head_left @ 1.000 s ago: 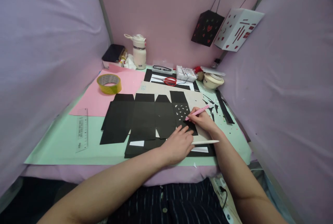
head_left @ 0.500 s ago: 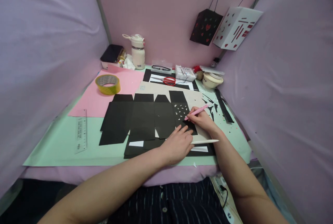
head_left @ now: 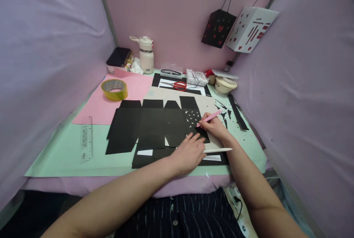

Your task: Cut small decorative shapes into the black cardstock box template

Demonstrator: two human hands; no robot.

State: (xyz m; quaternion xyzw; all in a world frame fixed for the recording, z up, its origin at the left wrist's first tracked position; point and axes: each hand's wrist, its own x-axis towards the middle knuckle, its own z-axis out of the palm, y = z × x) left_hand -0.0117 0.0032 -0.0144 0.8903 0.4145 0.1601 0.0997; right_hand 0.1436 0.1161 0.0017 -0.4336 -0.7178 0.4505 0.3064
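Barely shifted, our right hand (head_left: 214, 126) pinches a slim pink pen-like tool (head_left: 211, 116) over flat black card (head_left: 152, 127) toward the green-covered table's (head_left: 63, 153) front edge, our left hand (head_left: 189, 154) spread upon it, so we likely remain at one patch.

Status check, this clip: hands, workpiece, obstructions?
Right hand grips pink pen-like tool, tip at black card. Left hand spread, partly on card. Card flat, cut-outs near tool. White stick beside left hand; whether held, unclear.

No legible text or numbers.
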